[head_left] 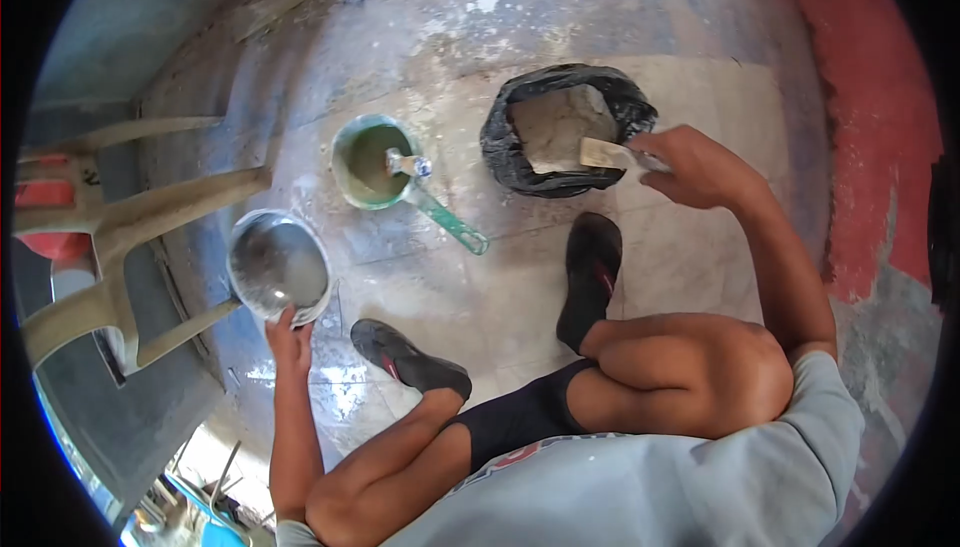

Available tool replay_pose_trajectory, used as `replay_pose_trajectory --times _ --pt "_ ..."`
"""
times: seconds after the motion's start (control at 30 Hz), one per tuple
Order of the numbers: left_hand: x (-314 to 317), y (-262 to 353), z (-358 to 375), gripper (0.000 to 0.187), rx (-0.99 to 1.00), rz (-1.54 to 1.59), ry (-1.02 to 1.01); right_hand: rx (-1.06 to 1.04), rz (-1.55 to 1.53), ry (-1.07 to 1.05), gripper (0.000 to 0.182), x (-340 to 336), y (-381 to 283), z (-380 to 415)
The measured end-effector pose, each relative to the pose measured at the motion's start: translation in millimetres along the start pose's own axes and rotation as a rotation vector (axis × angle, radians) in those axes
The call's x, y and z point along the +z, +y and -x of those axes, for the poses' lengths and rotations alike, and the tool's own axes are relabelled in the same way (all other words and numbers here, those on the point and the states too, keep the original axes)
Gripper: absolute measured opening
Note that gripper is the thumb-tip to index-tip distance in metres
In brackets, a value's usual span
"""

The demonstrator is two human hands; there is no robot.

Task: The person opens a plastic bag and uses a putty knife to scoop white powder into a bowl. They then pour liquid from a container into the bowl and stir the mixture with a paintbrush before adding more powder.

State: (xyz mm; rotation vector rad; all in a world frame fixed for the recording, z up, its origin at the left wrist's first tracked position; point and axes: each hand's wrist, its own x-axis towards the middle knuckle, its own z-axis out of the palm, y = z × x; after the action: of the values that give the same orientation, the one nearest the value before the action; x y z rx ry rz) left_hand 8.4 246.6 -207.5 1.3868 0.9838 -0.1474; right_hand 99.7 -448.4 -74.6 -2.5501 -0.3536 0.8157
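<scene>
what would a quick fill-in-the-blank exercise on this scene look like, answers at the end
1. Of the left hand and the right hand, the one gripping the round whitish bucket is the ____.
2. The other holds a pale flat-bladed scraper at the grey-brown powder in a crumpled plastic bag coloured ____.
3. The round plastic dipper has a long handle coloured ____.

Missing words: left; black; green.
</scene>
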Motion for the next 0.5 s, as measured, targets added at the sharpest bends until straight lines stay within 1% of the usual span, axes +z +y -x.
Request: replay_pose_trajectory --times 0.03,0.1,0.2,0.23,0.27,0.3,0.33,0.37,0.43,0.5 --pt "3 14 9 0.045 0.01 0.068 -0.047 0.011 -0.002 0.005 0.042 4 0 -6" --pt "7 41 26 0.044 -0.006 0.044 -0.025 0.109 0.133 0.174 0.043 17 -1 -18" --pt "18 79 43 0.039 0.005 0.052 -0.21 0.176 0.206 0.258 0.043 34 8 -38" --pt "41 94 63 0.034 0.04 0.07 -0.202 0.177 0.2 0.262 0.043 39 15 -44" --pt "54 103 70 0.034 0.046 0.064 -0.203 0.204 0.248 0.236 0.042 43 22 -50" --pt "64 110 74 0.032 0.033 0.127 -0.179 0.232 0.296 0.209 0.042 47 28 -55" --pt "72 115 77 0.03 0.02 0.191 -0.153 0.231 0.292 0.212 0.042 51 34 -60" --pt "78 119 80 0.028 0.056 0.194 -0.191 0.23 0.289 0.243 0.04 55 38 -63" --pt "101 127 95 0.029 0.043 0.203 -0.185 0.224 0.287 0.278 0.039 59 45 -66" --pt "128 124 106 0.035 0.069 0.197 -0.17 0.169 0.413 0.464 0.035 63 49 -68"
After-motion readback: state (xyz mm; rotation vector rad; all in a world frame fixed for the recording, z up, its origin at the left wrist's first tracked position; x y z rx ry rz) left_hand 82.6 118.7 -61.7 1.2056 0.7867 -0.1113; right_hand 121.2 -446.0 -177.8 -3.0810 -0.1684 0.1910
